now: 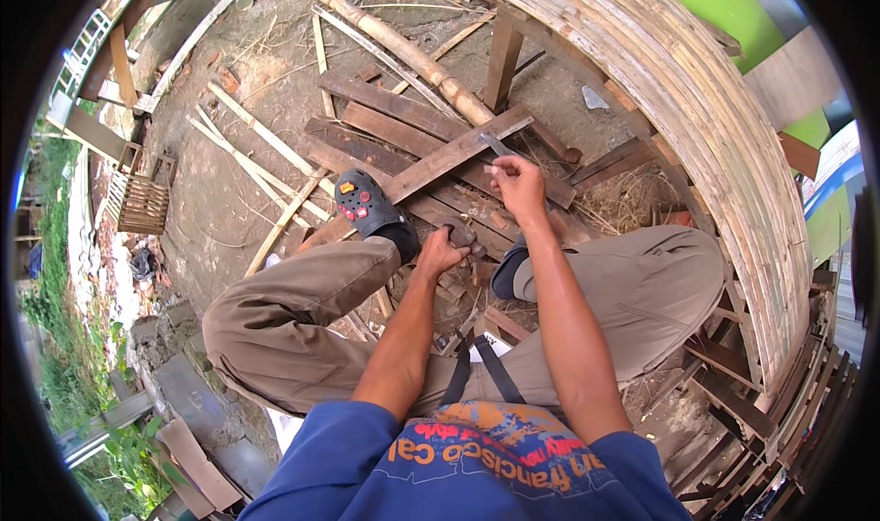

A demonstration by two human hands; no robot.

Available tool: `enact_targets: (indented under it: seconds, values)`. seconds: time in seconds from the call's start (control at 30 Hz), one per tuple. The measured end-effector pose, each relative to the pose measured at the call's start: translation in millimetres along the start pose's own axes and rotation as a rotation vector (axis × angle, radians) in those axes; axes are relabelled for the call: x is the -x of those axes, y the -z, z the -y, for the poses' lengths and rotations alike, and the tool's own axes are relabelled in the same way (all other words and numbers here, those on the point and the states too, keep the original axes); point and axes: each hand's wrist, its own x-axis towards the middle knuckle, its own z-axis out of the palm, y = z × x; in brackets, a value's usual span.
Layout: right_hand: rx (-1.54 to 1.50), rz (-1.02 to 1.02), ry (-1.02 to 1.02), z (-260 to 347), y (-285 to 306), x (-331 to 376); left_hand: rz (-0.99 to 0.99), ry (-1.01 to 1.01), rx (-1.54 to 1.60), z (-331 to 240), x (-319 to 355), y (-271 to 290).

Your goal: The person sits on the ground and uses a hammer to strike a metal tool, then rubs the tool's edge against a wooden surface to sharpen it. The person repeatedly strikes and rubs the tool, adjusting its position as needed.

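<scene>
My right hand is closed, fingers pinched together, around the lower end of a flat grey metal blade that points up and left over the planks. Whether the blade has a handle is hidden in the fingers. Lower and to the left, my left hand is wrapped round a dark grey-brown lump, like a stone or a blunt tool head; its kind is unclear. Beneath the blade a long brown plank lies slanting across several other boards. My foot in a dark clog rests against that plank's lower left part.
A bamboo-slat platform curves along the right, on a wooden post. A bamboo pole and thin strips lie on the dirt ahead. A slatted crate stands far left. Stacked wood fills the lower right.
</scene>
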Motion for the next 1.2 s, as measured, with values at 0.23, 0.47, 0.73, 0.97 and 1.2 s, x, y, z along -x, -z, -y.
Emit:
enact_targets:
  seconds: [0.23,0.47,0.73,0.97,1.2]
  values:
    - [-0.022,0.12,0.312,200,44,-34,-0.294,-0.56,0.348,-135,-52,45]
    - [0.224,0.287,0.441,263,86,5,-0.297,-0.701,0.696,-202,-28,86]
    - [0.387,0.356,0.752,265,107,47,-0.286,-0.78,0.687,-228,-7,118]
    - [0.233,0.459,0.701,265,111,52,-0.135,-0.832,0.648,-251,8,137]
    - [0.309,0.442,0.787,265,113,52,-0.009,-0.725,0.738,-252,11,139]
